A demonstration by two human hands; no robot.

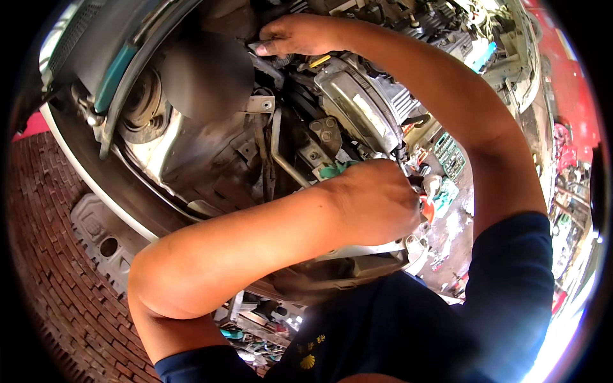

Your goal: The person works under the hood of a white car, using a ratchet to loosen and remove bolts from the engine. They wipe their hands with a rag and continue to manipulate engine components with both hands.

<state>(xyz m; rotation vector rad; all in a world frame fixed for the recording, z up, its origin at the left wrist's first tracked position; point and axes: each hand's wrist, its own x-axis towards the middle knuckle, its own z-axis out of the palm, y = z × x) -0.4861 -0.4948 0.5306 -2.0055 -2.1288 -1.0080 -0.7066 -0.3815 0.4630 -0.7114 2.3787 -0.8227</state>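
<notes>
Right hand (300,36): stretched far forward over the open engine bay, fingers curled, thumb drawn in toward the fingers. Directly below the thumb and fingertips: dark curved part (271,74), just beside the hand, among other dark engine components. Left hand (377,203): positioned nearer the body, back of hand uppermost, fingers bent down out of sight. Just beside the left hand, at its upper-left edge: green item (336,169), partly covered. Owing to hidden fingers and deep shadow, cannot tell what, if anything, is gripped by either hand, nor how tightly closed.

Between both hands: ribbed metal engine cover (361,105). Immediately below the right wrist: small yellow handle (319,61). Below the right hand, in order: light metal bracket (260,104) with a hole, then bent metal pipe (277,143), running down toward the left forearm. Well to the left of the right hand: round mount (142,105) and teal strip (116,78). Just right of the left knuckles: orange-red item (429,210). Farther to the upper right of the left hand: green tray (449,155). Well left of the left hand, beyond the vehicle edge: metal plate (92,214) with a round opening, laid on brick floor (48,223).
</notes>
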